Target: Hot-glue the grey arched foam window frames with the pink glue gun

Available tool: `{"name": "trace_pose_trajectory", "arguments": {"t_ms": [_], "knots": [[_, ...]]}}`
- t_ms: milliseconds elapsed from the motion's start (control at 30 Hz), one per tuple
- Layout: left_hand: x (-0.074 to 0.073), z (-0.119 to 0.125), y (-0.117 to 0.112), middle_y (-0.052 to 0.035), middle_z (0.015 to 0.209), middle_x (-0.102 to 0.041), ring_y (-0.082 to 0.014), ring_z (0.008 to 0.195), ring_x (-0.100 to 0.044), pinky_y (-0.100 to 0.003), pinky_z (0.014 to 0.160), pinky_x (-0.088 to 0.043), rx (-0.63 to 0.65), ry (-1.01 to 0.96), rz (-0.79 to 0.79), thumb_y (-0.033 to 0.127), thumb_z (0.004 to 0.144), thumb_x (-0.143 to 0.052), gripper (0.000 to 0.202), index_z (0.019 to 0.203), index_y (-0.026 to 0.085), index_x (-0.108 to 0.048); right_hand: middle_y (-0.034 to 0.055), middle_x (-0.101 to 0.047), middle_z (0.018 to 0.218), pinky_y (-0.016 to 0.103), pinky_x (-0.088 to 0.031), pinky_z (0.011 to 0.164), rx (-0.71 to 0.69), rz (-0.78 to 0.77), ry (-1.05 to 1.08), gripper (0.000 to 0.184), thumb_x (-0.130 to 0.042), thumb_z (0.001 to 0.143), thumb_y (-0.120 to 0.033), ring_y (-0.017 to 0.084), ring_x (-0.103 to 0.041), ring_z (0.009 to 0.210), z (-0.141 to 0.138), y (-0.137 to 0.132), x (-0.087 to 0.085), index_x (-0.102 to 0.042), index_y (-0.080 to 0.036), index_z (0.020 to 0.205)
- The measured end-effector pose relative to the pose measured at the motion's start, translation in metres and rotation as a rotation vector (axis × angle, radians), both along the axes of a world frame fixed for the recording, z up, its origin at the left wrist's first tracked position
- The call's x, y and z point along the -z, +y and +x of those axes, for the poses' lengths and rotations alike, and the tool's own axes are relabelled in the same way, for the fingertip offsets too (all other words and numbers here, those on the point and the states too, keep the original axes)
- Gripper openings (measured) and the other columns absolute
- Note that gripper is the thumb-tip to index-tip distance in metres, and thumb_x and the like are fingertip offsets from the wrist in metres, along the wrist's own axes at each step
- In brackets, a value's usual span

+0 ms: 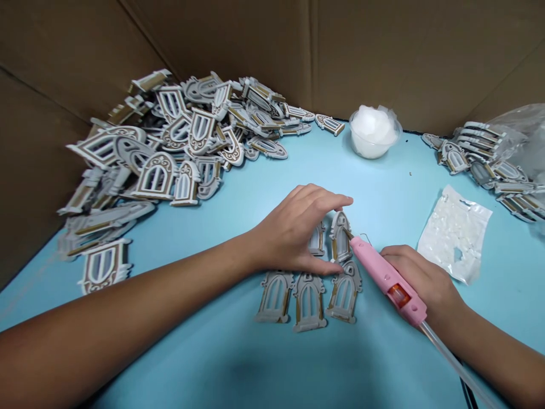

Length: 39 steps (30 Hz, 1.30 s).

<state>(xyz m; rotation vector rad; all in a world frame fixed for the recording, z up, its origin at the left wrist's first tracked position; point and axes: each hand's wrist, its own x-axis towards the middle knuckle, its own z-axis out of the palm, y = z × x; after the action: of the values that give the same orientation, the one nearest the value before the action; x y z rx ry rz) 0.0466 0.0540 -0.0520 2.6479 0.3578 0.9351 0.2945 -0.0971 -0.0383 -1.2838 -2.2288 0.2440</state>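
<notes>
Arched window pieces (344,292), grey-edged with gold bands, lie in a small group on the pale blue table (204,352): three side by side in a lower row and two more above them. The nozzle of a pink hot glue gun (385,275) sits against the right edge of one upright piece (339,236) in the upper pair. The right hand (419,278) wraps the gun's body with its fingers curled round, and a clear glue stick (457,363) trails out of the back. The left hand (293,230) arches over the group with its fingers spread, the forefinger just past the top of the upright piece and the thumb low by the lower row. Whether it pins a piece or only hovers, I cannot tell. The work in hand appears to centre on that meeting of nozzle and piece — the next move calls for a steady grip, with the left fingers kept clear of the hot tip. Farther off, a heap of loose window pieces (149,147) slopes against the cardboard wall (426,57), and a smaller stack (472,159) lies by a clear plastic bag (522,142). A clear bowl of white fibre (372,133) and a packet of white bits (453,236) rest on the table.
</notes>
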Motion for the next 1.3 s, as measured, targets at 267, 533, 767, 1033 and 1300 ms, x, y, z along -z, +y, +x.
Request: {"name": "trace_pose_trajectory", "arguments": {"t_ms": [267,533,767,1033,1300], "knots": [[-0.002,0.001,-0.002,-0.0145,0.124,-0.069,-0.0316,0.109,-0.065,-0.046,0.094,-0.048,-0.028,0.039,-0.003,0.067,0.079,-0.077,0.084,0.141,0.021,-0.044,0.0093,-0.069,0.098,0.025,-0.055,0.059,0.015,0.085,-0.130,0.025,-0.042,0.096,-0.002,0.017,-0.069,0.081,-0.006,-0.001,-0.004,-0.058,-0.018,0.107],[-0.004,0.005,-0.006,-0.0160,0.125,-0.065,-0.0353,0.112,-0.059,-0.046,0.096,-0.044,-0.190,0.204,-0.117,0.067,0.077,-0.079,0.095,0.148,0.016,-0.043,0.0110,-0.069,0.099,0.030,-0.053,0.059,0.301,0.057,-0.157,0.010,-0.051,0.096,-0.017,0.021,-0.067,0.080,0.010,0.011,-0.010,-0.058,-0.020,0.103],[-0.011,0.003,-0.001,-0.0165,0.149,-0.056,-0.0393,0.137,-0.046,-0.053,0.111,-0.031,0.034,0.413,-0.165,0.062,0.090,-0.066,0.074,0.150,0.021,-0.049,0.0034,-0.069,0.085,0.029,-0.051,0.063,0.490,0.040,0.091,0.001,-0.061,0.094,-0.022,0.019,-0.066,0.071,0.013,0.024,-0.011,-0.062,-0.022,0.094],[-0.021,0.001,0.006,-0.0163,0.132,-0.069,-0.0394,0.128,-0.055,-0.055,0.107,-0.033,-0.274,0.434,-0.233,0.061,0.097,-0.049,0.058,0.126,0.015,-0.067,0.0023,-0.067,0.081,0.029,-0.049,0.063,0.507,0.018,0.135,0.005,-0.062,0.092,-0.026,0.018,-0.063,0.069,0.014,0.023,-0.010,-0.063,-0.022,0.091],[-0.022,0.010,-0.009,-0.0117,0.131,-0.065,-0.0321,0.124,-0.057,-0.046,0.106,-0.036,-0.111,0.518,-0.270,0.029,0.089,-0.056,0.050,0.138,0.019,-0.062,0.0027,-0.070,0.084,0.031,-0.050,0.063,0.569,-0.031,0.255,0.009,-0.063,0.090,-0.028,0.018,-0.065,0.068,0.008,0.020,-0.008,-0.066,-0.021,0.096]]}}
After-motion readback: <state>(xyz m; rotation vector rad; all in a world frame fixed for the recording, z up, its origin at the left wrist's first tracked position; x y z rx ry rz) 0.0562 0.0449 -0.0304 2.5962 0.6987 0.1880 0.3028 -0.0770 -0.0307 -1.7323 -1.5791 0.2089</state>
